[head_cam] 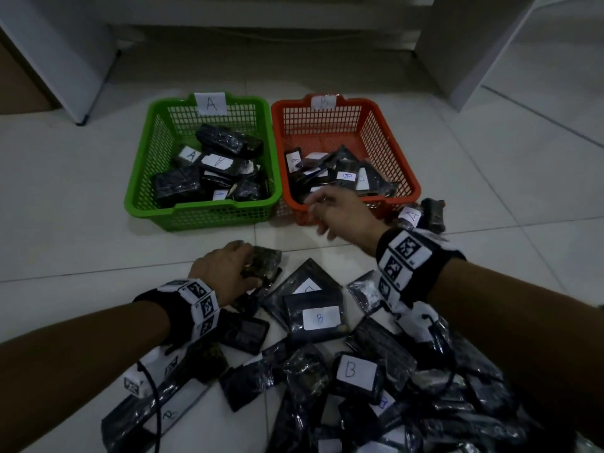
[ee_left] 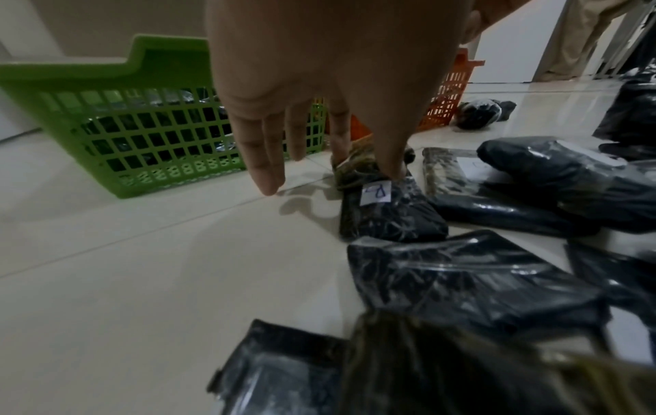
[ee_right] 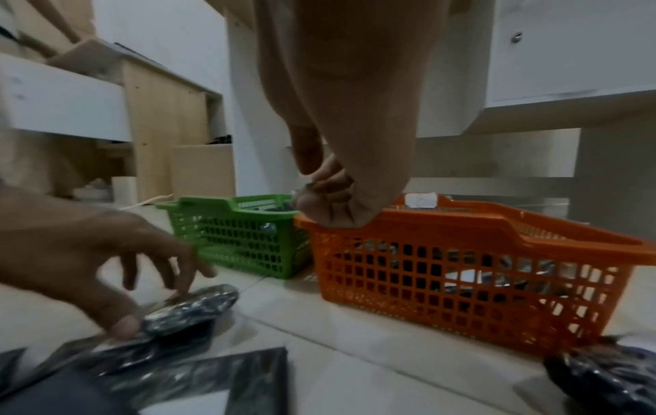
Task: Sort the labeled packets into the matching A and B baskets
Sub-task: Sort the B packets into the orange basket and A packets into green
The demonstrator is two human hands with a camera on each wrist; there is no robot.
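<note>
A green basket (head_cam: 202, 210) marked A and an orange basket (head_cam: 346, 106) marked B stand side by side on the floor, each holding several dark labeled packets. My left hand (head_cam: 248, 269) (ee_left: 365, 160) reaches down at the far edge of the packet pile (head_cam: 327, 354). Its thumb and fingers pinch a dark crinkled packet (head_cam: 266, 261) (ee_left: 355, 168) (ee_right: 206, 301); that packet's label is hidden. My right hand (head_cam: 318, 210) (ee_right: 326, 202) hovers over the orange basket's near rim (ee_right: 444, 227) with fingers loosely curled, holding nothing.
A loose packet labeled A (head_cam: 413, 217) lies on the floor right of the orange basket. Two packets labeled B (head_cam: 320, 317) (head_cam: 354, 371) show face-up in the pile. White furniture (head_cam: 457, 44) stands behind the baskets. Bare tile (head_cam: 81, 250) lies left of the pile.
</note>
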